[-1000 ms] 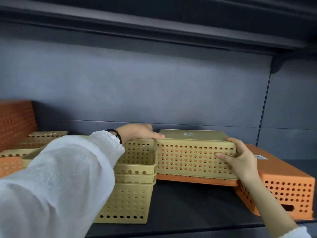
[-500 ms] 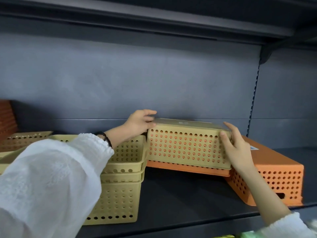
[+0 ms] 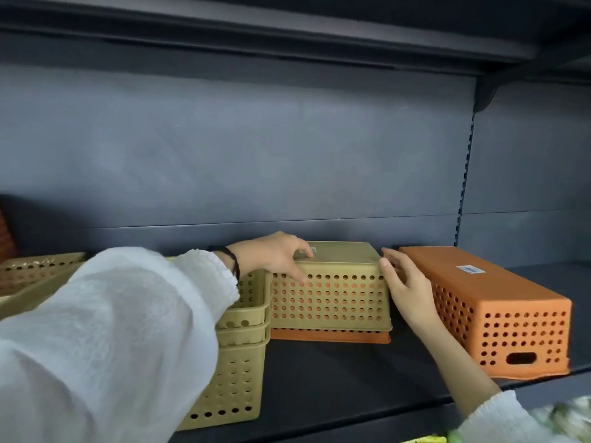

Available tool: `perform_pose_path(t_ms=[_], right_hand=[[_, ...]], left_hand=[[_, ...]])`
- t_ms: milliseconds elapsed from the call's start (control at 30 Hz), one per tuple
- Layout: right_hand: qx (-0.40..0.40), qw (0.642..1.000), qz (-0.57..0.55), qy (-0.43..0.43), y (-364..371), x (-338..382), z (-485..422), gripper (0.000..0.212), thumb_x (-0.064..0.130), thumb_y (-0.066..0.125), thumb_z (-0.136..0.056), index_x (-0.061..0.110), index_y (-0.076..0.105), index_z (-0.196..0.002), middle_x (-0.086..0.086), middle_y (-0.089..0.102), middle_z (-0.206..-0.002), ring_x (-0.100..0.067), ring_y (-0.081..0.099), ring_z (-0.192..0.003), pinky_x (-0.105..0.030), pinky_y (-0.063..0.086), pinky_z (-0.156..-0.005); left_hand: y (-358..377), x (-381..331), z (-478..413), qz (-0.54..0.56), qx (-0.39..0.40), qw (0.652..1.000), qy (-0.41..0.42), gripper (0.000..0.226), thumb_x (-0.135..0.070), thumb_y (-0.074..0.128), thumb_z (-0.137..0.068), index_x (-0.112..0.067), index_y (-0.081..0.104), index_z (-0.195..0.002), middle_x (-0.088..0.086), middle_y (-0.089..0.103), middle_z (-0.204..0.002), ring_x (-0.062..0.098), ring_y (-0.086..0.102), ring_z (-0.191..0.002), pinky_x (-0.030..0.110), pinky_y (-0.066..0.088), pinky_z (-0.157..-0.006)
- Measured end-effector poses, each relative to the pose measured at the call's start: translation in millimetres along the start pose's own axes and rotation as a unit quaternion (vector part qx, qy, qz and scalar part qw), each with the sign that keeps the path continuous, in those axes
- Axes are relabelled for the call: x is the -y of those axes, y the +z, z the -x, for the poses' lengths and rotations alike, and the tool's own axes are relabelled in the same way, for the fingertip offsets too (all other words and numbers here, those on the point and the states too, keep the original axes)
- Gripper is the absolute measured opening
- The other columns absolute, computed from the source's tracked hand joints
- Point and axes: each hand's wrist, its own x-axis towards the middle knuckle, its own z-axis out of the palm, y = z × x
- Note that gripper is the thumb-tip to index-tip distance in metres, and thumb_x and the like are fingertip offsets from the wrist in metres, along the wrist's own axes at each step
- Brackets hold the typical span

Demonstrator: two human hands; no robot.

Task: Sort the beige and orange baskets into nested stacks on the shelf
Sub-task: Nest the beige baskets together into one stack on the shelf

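Nested beige baskets [image 3: 236, 372] stand at the front edge of the shelf [image 3: 335, 378]. Farther back, left hand [image 3: 275, 257] fingers curl over the top left edge of the upturned beige basket [image 3: 332, 298], gripping it; straight right hand [image 3: 406, 289] fingers press its right corner.

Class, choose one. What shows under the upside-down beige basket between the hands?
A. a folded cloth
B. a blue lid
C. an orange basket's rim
C: an orange rim juts out below the upside-down beige basket, and orange shows through its holes.
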Motion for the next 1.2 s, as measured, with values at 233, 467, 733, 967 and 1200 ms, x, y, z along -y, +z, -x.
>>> perform_pose_path(t_ms=[233, 467, 733, 967, 1200], right_hand=[[0.069, 0.991, -0.108, 0.033, 9, -14, 1, 0.037, 0.025, 0.072, -0.084, 0.046, 0.059, -0.111, 0.011, 0.070, -0.100, -0.004, 0.068, -0.092, -0.026, 0.055, -0.071], [0.018, 0.990, -0.136, 0.015, -24, -11, -11, 0.034, 0.027, 0.076, -0.080, 0.047, 0.062, -0.104, 0.010, 0.071, -0.096, -0.012, 0.069, -0.091, -0.035, 0.057, -0.074], [-0.022, 0.980, -0.196, 0.009, -42, -8, -13, 0.041, 0.038, 0.062, -0.089, 0.040, 0.051, -0.129, 0.006, 0.070, -0.116, -0.007, 0.067, -0.103, -0.038, 0.056, -0.084], [0.045, 0.988, -0.150, 0.004, -35, -10, -3, 0.107, 0.031, 0.079, -0.069, 0.042, 0.008, -0.148, 0.035, 0.037, -0.127, 0.030, 0.040, -0.109, -0.002, 0.040, -0.083], [0.039, 0.969, -0.227, 0.093, -18, -33, 14, 0.099, 0.018, 0.085, -0.065, 0.041, 0.031, -0.145, 0.011, 0.055, -0.135, -0.010, 0.046, -0.130, -0.044, 0.037, -0.109]], left_hand=[[1, 10, -6, -0.033, -0.024, 0.999, -0.029, 0.063, -0.054, 0.068, -0.079, -0.033, 0.049, -0.135, -0.002, 0.049, -0.144, 0.022, 0.050, -0.125, 0.042, 0.046, -0.099], [1, 24, -10, 0.119, -0.036, 0.988, -0.086, 0.100, -0.063, 0.072, -0.070, -0.034, 0.020, -0.151, 0.001, 0.036, -0.153, 0.024, 0.041, -0.135, 0.029, 0.039, -0.098], [-6, 19, -10, 0.239, -0.164, 0.957, -0.028, 0.057, -0.035, 0.076, -0.078, -0.020, 0.060, -0.131, 0.004, 0.055, -0.141, 0.019, 0.046, -0.133, 0.029, 0.031, -0.108], [-20, 21, -2, 0.271, -0.241, 0.931, -0.047, 0.051, -0.033, 0.077, -0.076, -0.018, 0.066, -0.124, 0.006, 0.064, -0.129, 0.021, 0.058, -0.121, 0.037, 0.042, -0.107], [-19, 17, -1, 0.283, -0.265, 0.920, -0.055, 0.049, -0.031, 0.078, -0.076, -0.016, 0.067, -0.122, 0.008, 0.067, -0.126, 0.022, 0.059, -0.119, 0.037, 0.043, -0.106]])
